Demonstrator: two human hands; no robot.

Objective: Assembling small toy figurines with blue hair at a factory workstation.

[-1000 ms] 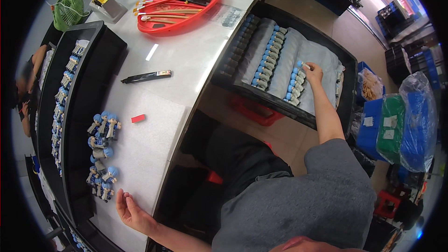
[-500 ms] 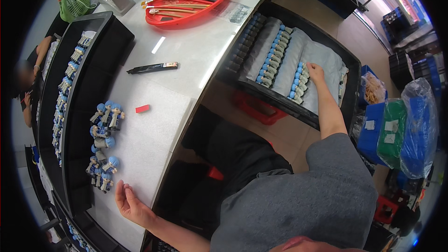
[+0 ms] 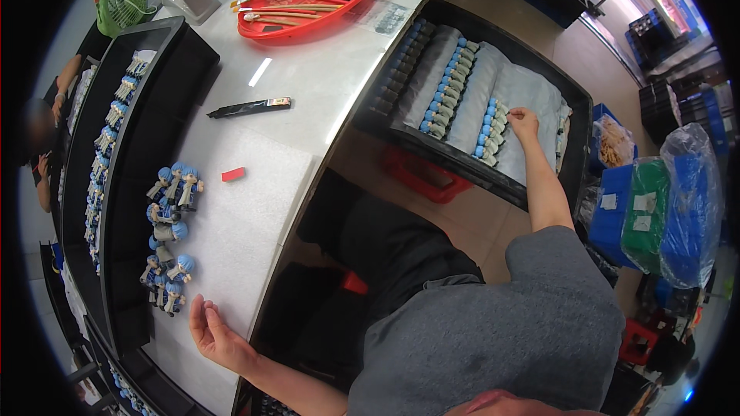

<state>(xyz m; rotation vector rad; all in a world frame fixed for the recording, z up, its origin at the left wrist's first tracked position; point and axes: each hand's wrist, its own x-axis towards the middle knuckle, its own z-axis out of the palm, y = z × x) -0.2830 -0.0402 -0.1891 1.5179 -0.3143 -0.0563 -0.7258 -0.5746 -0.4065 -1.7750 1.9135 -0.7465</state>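
My right hand (image 3: 525, 123) is over the black tray (image 3: 586, 119) on the right, fingers pinched at the side of a short row of small blue-haired figurines (image 3: 491, 132). What lies between the fingertips is too small to make out. A longer row of the same figurines (image 3: 450, 86) lies to its left on grey cloth (image 3: 472, 88). My left hand (image 3: 220, 337) rests at the table's near edge, fingers loosely curled and apart, holding nothing. Just beyond it a loose cluster of blue-haired figurines (image 3: 171, 239) lies on a white foam sheet (image 3: 254, 208).
A tall black bin (image 3: 166, 92) with more figurines stands at the table's left. A red tray (image 3: 254, 31) of brushes, a black cutter-like tool (image 3: 250, 107) and a small red block (image 3: 233, 175) are on the table. Blue crates (image 3: 613, 219) stand at right. Another person (image 3: 50, 123) sits far left.
The view has shifted slightly. My right hand stays beside the short row, its fingers a little differently bent. My left hand has hardly moved.
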